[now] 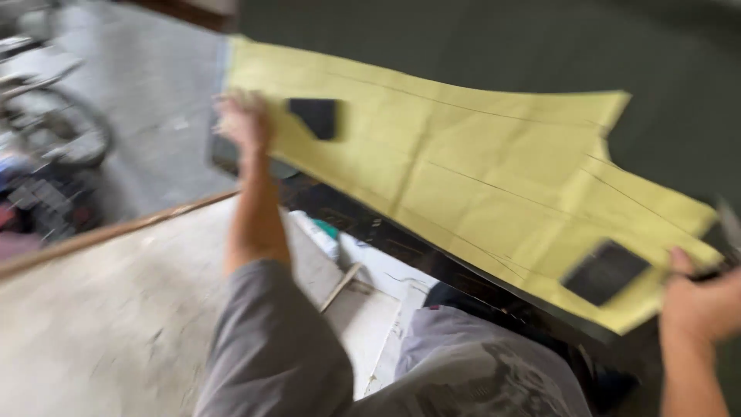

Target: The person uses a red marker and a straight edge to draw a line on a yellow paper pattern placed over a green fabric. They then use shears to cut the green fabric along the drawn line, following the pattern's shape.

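1. Left hand [241,120], at ten o'clock, pressed flat and spread on the far end of the yellow paper pattern [463,177]; no closed grip there, so a slide of that end looks possible.
2. Right hand [698,305], at four o'clock, curled shut on a dark tool [714,270], blurred, kind not clear; edge of pattern just beside it.
3. Pattern spread from ten to four o'clock over dark fabric [494,289], with two dark block weights [316,117] [604,272] near its ends.
4. Likely trouble: pattern creeping off the fabric between the weights, giving a skewed outline.
5. Pale worktable [93,324] at seven o'clock; bicycle wheel [65,131] at nine.
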